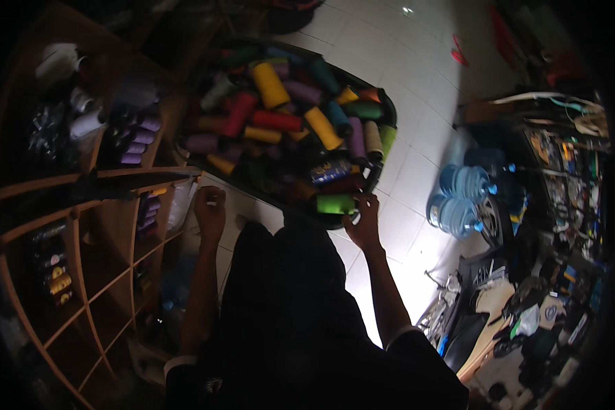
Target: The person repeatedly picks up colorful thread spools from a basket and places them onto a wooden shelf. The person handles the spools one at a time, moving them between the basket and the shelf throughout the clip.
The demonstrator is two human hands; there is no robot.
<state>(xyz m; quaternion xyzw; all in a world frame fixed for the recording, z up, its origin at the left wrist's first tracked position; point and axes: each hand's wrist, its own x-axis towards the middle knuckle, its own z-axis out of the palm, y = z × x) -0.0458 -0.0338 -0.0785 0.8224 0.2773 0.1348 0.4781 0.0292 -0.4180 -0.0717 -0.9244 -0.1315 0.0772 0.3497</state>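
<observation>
A large black tub (280, 207) in front of me holds a heap of thread cones in yellow, red, purple, teal and green. At its near right edge lies a bright green thread cone (335, 203). My right hand (365, 224) closes on the end of that cone with fingers and thumb. Farther left, beside the wooden shelf, my left hand (210, 210) is raised with its fingers curled in, and nothing shows in them. Among the cones sits a blue printed pack (330, 171).
Wooden cubby shelves (83, 256) with purple cones (138, 145) and other spools stand along my left. Pale floor tiles (410, 102) run past the tub. Blue water jugs (454, 217) and a cluttered rack (574, 178) are on the right, with a bicycle-like frame (444, 301) nearer.
</observation>
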